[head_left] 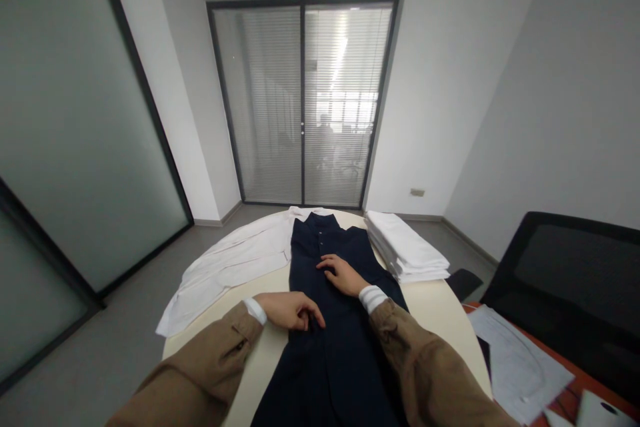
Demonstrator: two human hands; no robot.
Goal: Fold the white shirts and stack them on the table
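Observation:
A dark navy button-front shirt [345, 360] lies lengthwise down the middle of the round table, its collar at the far end. My right hand [345, 275] rests on the upper front, close to the buttons, fingers stretched out and a little apart. Lower down, at the shirt's left edge, is my left hand [295, 310]. Its index finger reaches over the cloth while the other fingers bend loosely; no cloth shows gripped in it. A white shirt [220, 267] is spread out left of the navy one, partly beside its collar.
A stack of folded white cloth [407, 247] sits at the table's [450, 320] right side. Close by on the right are a black mesh chair [565, 293] and an orange-red surface with papers [520, 360]. Behind the table is a glazed door with blinds [270, 113].

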